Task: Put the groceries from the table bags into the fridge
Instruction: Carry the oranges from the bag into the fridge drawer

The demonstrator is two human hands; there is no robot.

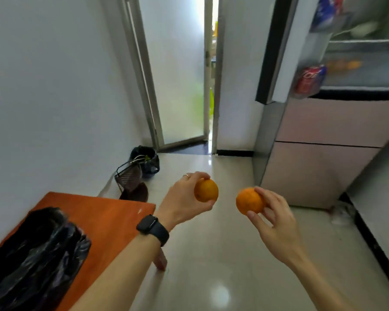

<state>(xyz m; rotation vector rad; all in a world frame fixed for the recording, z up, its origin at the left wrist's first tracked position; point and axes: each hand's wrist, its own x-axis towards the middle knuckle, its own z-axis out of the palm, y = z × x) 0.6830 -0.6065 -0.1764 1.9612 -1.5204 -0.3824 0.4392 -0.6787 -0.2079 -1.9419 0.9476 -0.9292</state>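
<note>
The left grip [184, 198] grasps the left orange [206, 190] and the right grip [276, 223] grasps the right orange [248, 200], both above the floor [211, 254], between the table [103, 221] with its black bag [36, 254] and the open fridge [319, 140].

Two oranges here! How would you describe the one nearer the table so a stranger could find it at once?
Find the orange-brown table at lower left. Just beyond its right corner, the left hand holds the orange in mid-air. Unlike the other orange, in the right hand toward the fridge, this one's wrist wears a black watch.
</note>
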